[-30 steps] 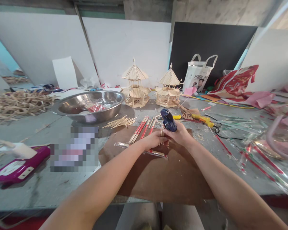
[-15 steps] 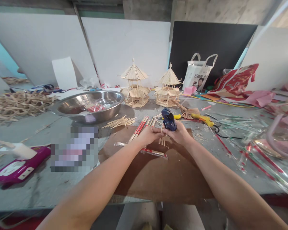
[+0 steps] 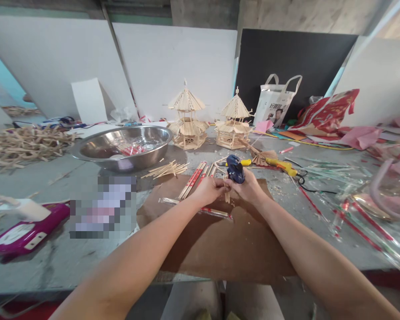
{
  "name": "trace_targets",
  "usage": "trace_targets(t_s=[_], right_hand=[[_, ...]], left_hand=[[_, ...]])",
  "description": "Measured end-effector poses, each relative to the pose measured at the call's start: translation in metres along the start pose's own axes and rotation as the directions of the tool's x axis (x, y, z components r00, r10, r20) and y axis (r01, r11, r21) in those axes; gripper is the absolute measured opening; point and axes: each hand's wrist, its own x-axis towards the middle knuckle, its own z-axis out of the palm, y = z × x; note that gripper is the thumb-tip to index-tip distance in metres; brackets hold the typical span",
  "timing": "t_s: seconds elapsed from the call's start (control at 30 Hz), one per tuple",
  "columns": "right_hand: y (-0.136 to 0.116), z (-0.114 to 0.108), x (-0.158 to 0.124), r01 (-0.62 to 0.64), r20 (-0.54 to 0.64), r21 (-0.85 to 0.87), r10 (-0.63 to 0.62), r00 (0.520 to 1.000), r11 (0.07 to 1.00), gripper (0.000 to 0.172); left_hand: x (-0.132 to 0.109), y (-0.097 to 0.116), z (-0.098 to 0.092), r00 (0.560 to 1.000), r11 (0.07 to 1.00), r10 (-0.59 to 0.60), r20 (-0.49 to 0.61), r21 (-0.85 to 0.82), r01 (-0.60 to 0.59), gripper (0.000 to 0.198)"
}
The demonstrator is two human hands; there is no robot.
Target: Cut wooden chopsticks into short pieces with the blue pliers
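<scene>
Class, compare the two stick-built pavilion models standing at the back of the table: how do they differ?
Height: the left model looks taller in this view than the right model.
Roof: the left model's upper roof looks wider; the right model's looks narrower.
Place: the left model stands beside the metal basin, the right model nearer the white bag.
Shared: both stand upright, are pale, and have two roof tiers with a pointed top.

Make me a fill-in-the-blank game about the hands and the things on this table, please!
1. The right hand holds a tool coloured dark ____.
2. The left hand pinches thin, pale wooden ____.
3. The number of pagoda models standing at the back is ____.
4. The big round bowl is made of shiny ____.

Missing words: blue; sticks; two; metal.
</scene>
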Motion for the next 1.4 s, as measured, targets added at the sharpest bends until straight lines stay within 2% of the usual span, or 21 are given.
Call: trace_targets(t_s=[0.07, 0.17, 0.3, 0.43, 0.67, 0.83, 1.0, 1.13, 1.27, 1.4], right_hand=[[0.001, 0.0, 0.001, -0.008, 0.016, 0.006, 0.008, 1.0, 1.0, 0.015], [0.002, -0.001, 0.001, -0.02, 0.051, 0.064, 0.017, 0.999, 0.998, 0.017], [0.005, -0.003, 0.001, -0.042, 0.019, 0.111, 0.04, 0.999, 0.993, 0.017], [0.008, -0.004, 0.001, -0.053, -0.047, 0.079, 0.057, 0.997, 0.995, 0.019], [0.01, -0.005, 0.001, -0.047, -0.043, 0.04, 0.049, 0.998, 0.998, 0.021], [0.016, -0.005, 0.002, -0.072, -0.083, 0.04, 0.075, 0.994, 0.997, 0.023], [0.016, -0.006, 0.003, -0.091, -0.06, 0.03, 0.093, 0.994, 0.995, 0.023], [0.014, -0.009, 0.004, -0.127, -0.073, -0.04, 0.124, 0.99, 0.991, 0.02], [0.018, -0.01, 0.005, -0.093, -0.091, -0.198, 0.076, 0.993, 0.976, 0.016], [0.023, -0.009, 0.006, -0.15, -0.101, -0.461, 0.116, 0.988, 0.875, 0.035]], left_hand=[[-0.001, 0.002, -0.003, 0.999, 0.991, 0.034, 0.041, 0.127, -0.039, 0.023], [-0.001, 0.003, -0.009, 0.998, 0.971, 0.05, 0.027, 0.234, -0.055, 0.03], [0.0, -0.001, -0.012, 0.998, 0.972, 0.07, -0.005, 0.227, -0.067, 0.03], [0.001, -0.002, -0.011, 0.997, 0.973, 0.079, 0.02, 0.218, -0.082, 0.029], [-0.001, -0.003, -0.009, 0.993, 0.973, 0.119, -0.002, 0.201, -0.116, 0.031], [0.001, -0.005, -0.008, 0.996, 0.971, 0.074, -0.048, 0.233, -0.061, 0.027], [0.002, -0.007, -0.008, 0.997, 0.962, 0.069, -0.036, 0.266, -0.057, 0.026], [0.004, -0.008, -0.008, 0.992, 0.946, 0.114, -0.051, 0.312, -0.092, 0.025], [0.004, -0.006, -0.005, 0.984, 0.927, 0.146, -0.101, 0.362, -0.1, 0.026], [0.001, -0.006, -0.004, 0.975, 0.898, 0.139, -0.175, 0.436, -0.05, 0.029]])
